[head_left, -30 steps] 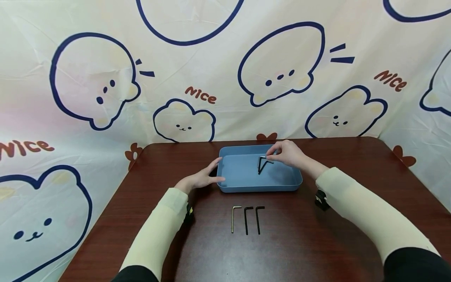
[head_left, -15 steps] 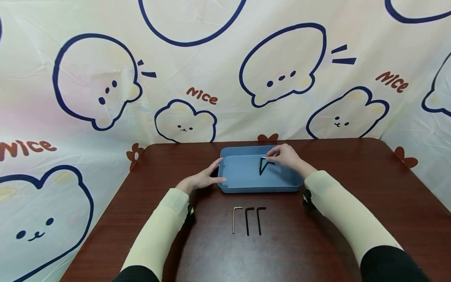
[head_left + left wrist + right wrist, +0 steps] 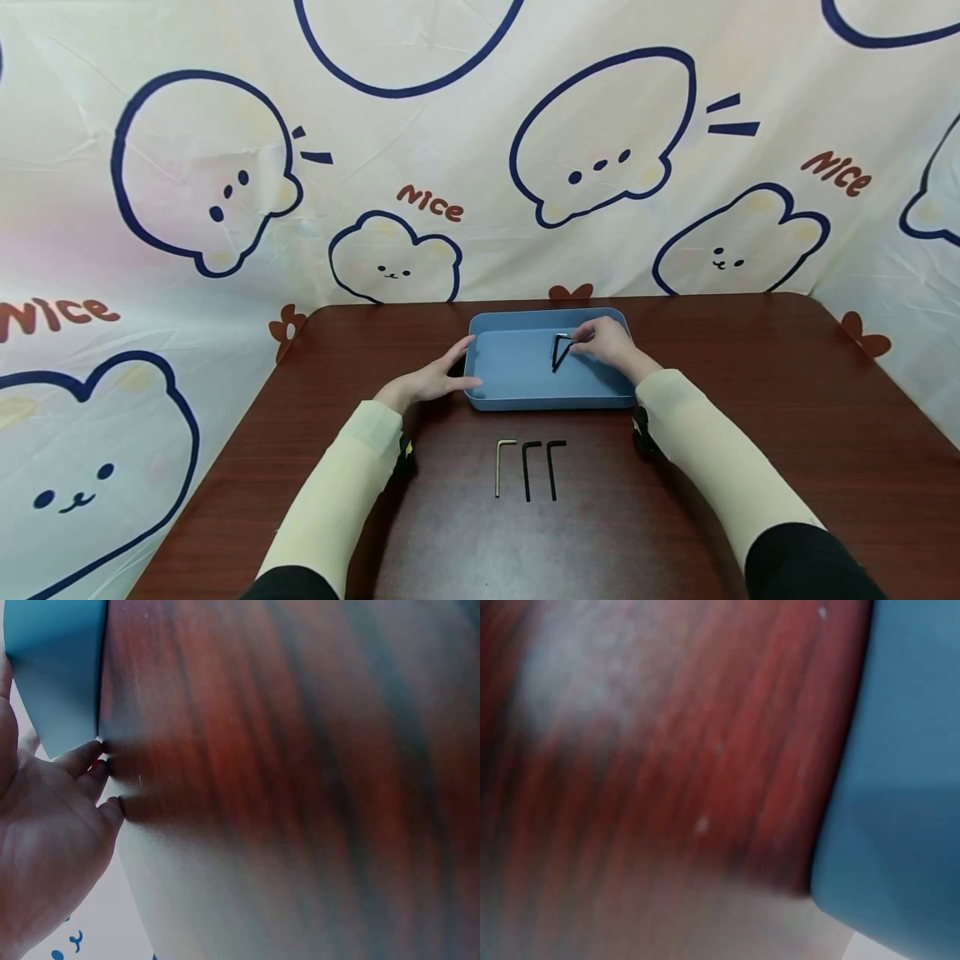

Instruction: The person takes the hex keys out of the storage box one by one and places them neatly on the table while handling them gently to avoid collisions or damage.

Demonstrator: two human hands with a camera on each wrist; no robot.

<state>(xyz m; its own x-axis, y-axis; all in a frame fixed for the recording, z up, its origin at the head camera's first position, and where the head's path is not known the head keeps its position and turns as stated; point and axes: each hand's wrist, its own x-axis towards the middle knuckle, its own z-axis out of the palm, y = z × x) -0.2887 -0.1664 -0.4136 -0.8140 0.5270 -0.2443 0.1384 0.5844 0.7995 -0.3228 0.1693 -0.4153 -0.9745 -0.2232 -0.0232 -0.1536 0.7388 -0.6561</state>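
Note:
A blue tray point(image 3: 517, 400) lies near the back of the brown table. Against its left end rests my left hand point(image 3: 427, 379), thumb and fingers spread and fairly straight. In the left wrist view, the left hand point(image 3: 52, 832) touches the tray's side point(image 3: 60, 682). My right hand point(image 3: 606, 343) is inside the tray, fingers curled down, pinching the end of a black hex key point(image 3: 562, 357). Beside that lies another black hex key point(image 3: 555, 353), the pair making a narrow V. A paler short arm near the fingertips is partly hidden. The right wrist view shows the tray point(image 3: 907, 750), not the fingers.
Three hex keys lie in a row in front of the tray: a brass-coloured one point(image 3: 497, 471), a black one point(image 3: 527, 473) and another black one point(image 3: 552, 472). Behind the table point(image 3: 465, 550) hangs a printed cloth point(image 3: 480, 150).
My right hand has shifted slightly right and toward me inside the tray, its fingers now over the right key's end. The left hand, tray and keys stay about where they were.

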